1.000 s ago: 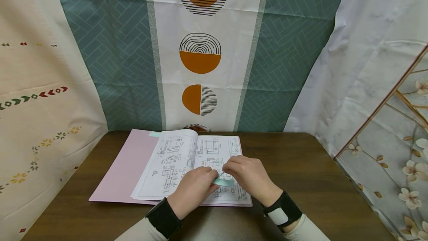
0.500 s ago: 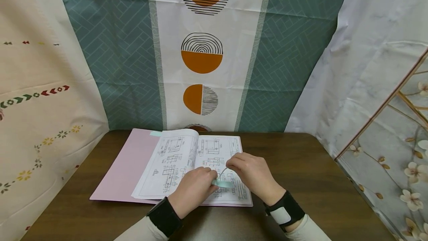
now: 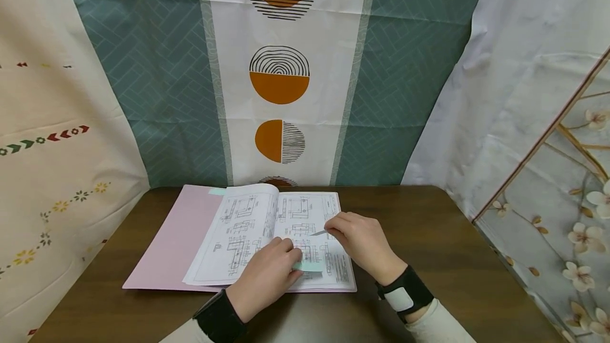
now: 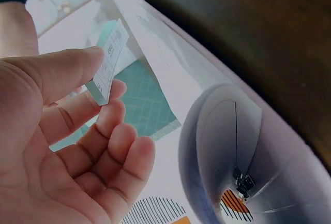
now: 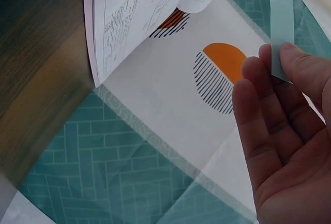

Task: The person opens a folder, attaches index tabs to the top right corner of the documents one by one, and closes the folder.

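Note:
My left hand [image 3: 267, 275] pinches a small pad of pale green sticky notes [image 3: 310, 267] between thumb and forefinger, low over the right page. In the left wrist view, the pad [image 4: 109, 61] shows its printed backing, and the other fingers curl loosely. A single sticky note [image 3: 318, 233] is pinched in my right hand [image 3: 363, 245], above and to the right of the pad and apart from it. The right wrist view shows this note [image 5: 282, 22] standing up from the thumb and fingertips. Beneath both hands lies an open booklet [image 3: 224, 258] of technical drawings.
The booklet sits in a pink folder [image 3: 176, 242] spread on a dark wooden table [image 3: 395, 205]. A green sticky tab [image 3: 216, 191] is at the folder's top, beside the booklet's upper left corner. A patterned cloth [image 3: 190, 68] hangs behind the table.
A sticky note has come off the pad in my right hand, which moved slightly up and away. My left hand, with the pad, has shifted a little left and down.

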The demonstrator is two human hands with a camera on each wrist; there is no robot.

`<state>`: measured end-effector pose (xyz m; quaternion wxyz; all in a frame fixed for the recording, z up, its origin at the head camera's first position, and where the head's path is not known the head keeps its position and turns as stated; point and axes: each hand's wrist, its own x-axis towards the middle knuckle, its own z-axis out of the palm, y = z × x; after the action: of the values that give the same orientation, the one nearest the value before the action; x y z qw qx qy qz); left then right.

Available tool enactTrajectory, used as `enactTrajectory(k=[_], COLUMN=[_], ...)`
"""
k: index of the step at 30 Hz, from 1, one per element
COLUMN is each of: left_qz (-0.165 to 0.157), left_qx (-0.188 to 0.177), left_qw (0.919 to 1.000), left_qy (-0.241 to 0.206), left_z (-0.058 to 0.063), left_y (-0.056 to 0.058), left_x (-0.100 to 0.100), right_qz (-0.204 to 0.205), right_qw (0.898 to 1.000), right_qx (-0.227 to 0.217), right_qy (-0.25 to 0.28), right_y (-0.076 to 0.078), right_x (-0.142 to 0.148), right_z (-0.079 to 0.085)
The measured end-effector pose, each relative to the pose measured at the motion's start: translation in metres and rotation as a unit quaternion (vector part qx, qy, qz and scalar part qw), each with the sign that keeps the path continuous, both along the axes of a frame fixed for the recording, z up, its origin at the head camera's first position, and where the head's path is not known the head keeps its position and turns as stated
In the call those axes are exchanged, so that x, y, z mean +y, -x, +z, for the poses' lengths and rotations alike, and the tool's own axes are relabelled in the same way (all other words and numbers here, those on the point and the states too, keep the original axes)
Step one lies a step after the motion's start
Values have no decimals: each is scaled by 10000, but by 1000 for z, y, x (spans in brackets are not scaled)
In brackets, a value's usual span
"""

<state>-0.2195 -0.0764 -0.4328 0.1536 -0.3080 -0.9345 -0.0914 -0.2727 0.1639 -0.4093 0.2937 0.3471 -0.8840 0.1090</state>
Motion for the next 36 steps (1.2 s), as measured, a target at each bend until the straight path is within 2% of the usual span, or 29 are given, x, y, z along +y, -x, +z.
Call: enactTrajectory(k=[9,17,21,29,36], left_qz=[-439,-695,-762,-867,-844], left_qx=[131,-206,-179,448,472], left_qw=[9990,9973,9967,9947,9942], left_qy=[-18,89,209,328,473], left_z=[0,-5,-11,-21,-24], left_y=[-21,-37,-40,-44,-43], left_x=[-3,-3,-3,-2,-2], right_qz=[73,50,32,-113,-126], right_qw=[9999,9998,9996,9990,9990], right_qx=[-110,-200,-283,-388,-403], right_qy=[-1,-47,-86,-173,-174], right_y=[-1,-1,-2,-3,-4], right_x=[0,-1,-3,-4,-5], right_z=[1,0,-1,0,1])
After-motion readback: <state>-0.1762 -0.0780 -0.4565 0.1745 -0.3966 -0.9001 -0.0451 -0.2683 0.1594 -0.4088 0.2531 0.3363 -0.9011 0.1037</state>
